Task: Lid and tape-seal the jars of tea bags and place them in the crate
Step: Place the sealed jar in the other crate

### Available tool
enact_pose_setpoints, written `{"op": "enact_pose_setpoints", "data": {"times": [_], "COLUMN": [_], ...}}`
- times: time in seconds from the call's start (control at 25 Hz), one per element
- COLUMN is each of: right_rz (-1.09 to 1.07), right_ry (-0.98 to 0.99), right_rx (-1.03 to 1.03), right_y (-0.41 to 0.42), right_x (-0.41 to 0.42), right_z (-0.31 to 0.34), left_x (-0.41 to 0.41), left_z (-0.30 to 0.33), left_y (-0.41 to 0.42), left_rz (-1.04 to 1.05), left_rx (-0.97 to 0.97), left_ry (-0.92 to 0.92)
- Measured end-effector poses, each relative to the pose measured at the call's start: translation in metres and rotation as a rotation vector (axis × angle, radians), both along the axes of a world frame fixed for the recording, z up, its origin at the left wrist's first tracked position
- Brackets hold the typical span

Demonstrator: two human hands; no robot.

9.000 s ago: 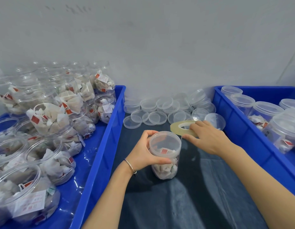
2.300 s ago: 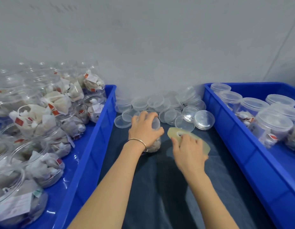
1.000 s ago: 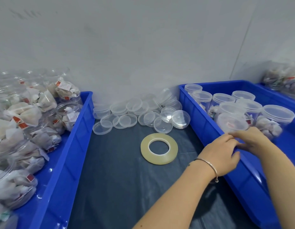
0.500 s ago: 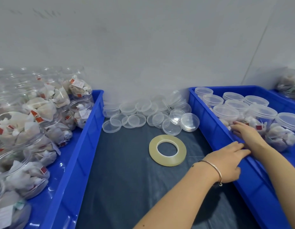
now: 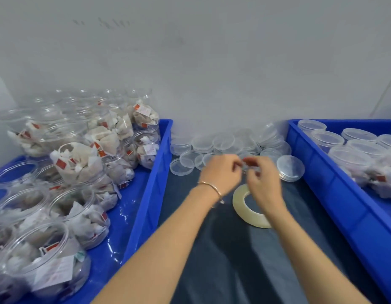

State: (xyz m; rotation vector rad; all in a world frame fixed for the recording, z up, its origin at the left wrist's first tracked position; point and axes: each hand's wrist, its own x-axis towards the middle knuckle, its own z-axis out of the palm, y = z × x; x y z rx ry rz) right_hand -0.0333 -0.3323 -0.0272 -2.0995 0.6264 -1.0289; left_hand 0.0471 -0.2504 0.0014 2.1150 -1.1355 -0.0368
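Here, both hands meet above the bench, between two blue crates.

At far left, the left crate (image 5: 146,207) holds unlidded jars (image 5: 80,170) stuffed with tea bags. The left hand (image 5: 222,174), a bangle at its wrist, and the right hand (image 5: 263,179) hover close together with fingers curled, fingertips nearly touching; motion blur hides whether they pinch anything. Beneath the right hand the tape roll (image 5: 248,208) lies flat on the dark bench (image 5: 245,260). Loose clear lids (image 5: 212,143) cluster behind. The right crate (image 5: 335,194) holds lidded jars (image 5: 348,159).
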Motion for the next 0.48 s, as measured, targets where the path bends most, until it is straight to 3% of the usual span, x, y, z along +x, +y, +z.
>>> {"op": "enact_pose_setpoints", "data": {"times": [0.24, 0.36, 0.48], "right_rz": [0.388, 0.471, 0.415], "right_ry": [0.09, 0.234, 0.495], "right_rx": [0.106, 0.035, -0.164], "right_y": [0.12, 0.159, 0.175], "right_x": [0.088, 0.114, 0.128], "right_z": [0.0, 0.005, -0.002], "left_x": [0.119, 0.156, 0.176], "left_z": [0.006, -0.009, -0.022], "left_y": [0.074, 0.102, 0.108], "left_rz": [0.519, 0.612, 0.502], "left_rx": [-0.257, -0.127, 0.077], "left_ry": [0.086, 0.125, 0.163]}}
